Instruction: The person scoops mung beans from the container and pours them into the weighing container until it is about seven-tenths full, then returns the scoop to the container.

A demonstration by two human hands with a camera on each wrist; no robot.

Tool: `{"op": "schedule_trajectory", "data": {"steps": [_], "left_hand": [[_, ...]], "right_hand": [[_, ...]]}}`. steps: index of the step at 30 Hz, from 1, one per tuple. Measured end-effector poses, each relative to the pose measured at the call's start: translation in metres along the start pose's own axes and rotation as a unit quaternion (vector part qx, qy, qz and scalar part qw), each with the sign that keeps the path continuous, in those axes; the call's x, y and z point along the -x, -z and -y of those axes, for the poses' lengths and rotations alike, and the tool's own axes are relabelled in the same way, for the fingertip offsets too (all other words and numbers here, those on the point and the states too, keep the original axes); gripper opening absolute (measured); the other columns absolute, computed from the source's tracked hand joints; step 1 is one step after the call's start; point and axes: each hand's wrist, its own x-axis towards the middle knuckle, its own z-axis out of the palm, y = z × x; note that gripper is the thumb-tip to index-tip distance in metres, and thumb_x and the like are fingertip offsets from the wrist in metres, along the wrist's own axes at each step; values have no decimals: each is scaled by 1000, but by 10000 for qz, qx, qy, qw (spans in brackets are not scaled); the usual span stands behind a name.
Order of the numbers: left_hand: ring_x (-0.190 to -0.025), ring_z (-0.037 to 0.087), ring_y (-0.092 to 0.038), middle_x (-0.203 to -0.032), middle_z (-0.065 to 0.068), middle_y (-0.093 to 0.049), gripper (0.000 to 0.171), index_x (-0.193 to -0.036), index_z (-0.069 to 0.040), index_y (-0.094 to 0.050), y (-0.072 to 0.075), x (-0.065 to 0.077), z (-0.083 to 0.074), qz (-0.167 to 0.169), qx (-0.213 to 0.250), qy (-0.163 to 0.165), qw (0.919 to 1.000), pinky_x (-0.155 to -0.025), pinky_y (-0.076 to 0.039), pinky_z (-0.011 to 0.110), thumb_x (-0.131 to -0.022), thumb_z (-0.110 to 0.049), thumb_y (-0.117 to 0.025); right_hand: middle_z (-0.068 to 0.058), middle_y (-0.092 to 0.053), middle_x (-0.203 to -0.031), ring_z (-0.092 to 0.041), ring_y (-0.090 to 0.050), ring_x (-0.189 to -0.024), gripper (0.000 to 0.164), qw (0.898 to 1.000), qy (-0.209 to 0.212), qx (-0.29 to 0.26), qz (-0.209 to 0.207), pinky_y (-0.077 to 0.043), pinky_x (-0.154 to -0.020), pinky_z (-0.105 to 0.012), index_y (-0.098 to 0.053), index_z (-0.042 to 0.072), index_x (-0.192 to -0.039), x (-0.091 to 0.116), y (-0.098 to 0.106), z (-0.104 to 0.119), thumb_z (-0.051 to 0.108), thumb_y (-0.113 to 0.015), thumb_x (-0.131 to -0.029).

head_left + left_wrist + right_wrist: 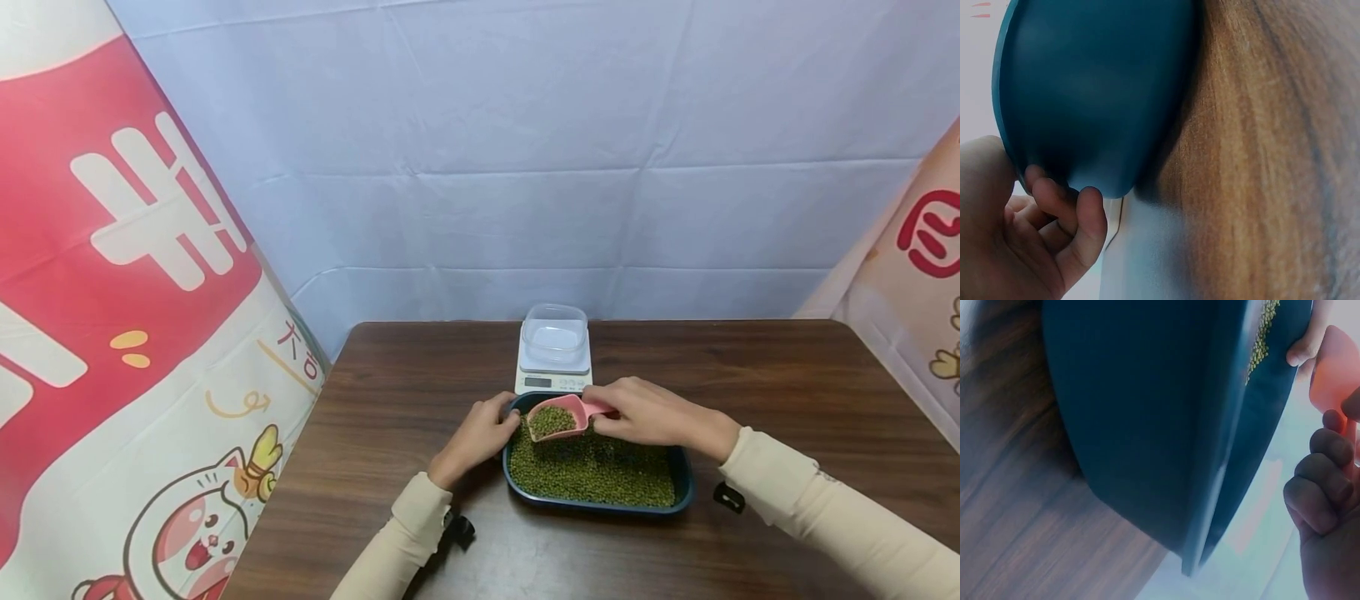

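My right hand grips the handle of a pink scoop, which is loaded with small green beans. The scoop hangs over the far left part of a dark blue tray that holds a broad layer of the same beans. At the tray's far left corner my left hand pinches the rim, thumb on the inner side. In the left wrist view the curled fingers lie against the tray's outer wall. The right wrist view shows the fingers curled round the scoop handle.
Right behind the tray stands a white kitchen scale with a clear plastic container on it. All of this is on a brown wooden table. A pale cloth hangs beyond the table's back edge, with printed banners at both sides.
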Motion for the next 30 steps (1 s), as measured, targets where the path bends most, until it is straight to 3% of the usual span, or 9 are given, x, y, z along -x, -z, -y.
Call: {"op": "schedule_trajectory", "data": {"steps": [11, 23, 30], "left_hand": [[-35, 11, -36, -47, -2, -45, 30, -129, -18, -56, -1, -1, 0, -10, -4, 56, 10000, -39, -35, 22, -102, -26, -44], [-36, 10, -44, -54, -1, -57, 27, -125, -16, -58, -1, 0, -1, 60, 207, 113, 9997, -35, -37, 21, -102, -21, -45], [-37, 11, -45, -54, -2, -54, 26, -123, -17, -59, -1, -1, 0, -1, 145, 78, 9999, -36, -39, 22, -101, -22, -46]], "right_hand": [[18, -28, -58, 4, -26, -49, 25, 9983, 151, 146, -539, -22, -43, -14, -45, 30, -80, -3, 9, -7, 11, -62, -82], [16, -27, -58, 2, -26, -49, 26, 9969, 76, 193, -760, -21, -45, -17, -44, 30, -79, -6, 13, -23, 14, -63, -84], [14, -28, -58, 1, -27, -48, 23, 9963, -11, 317, -801, -22, -44, -18, -45, 29, -80, -11, 17, -34, 17, -63, -86]]}}
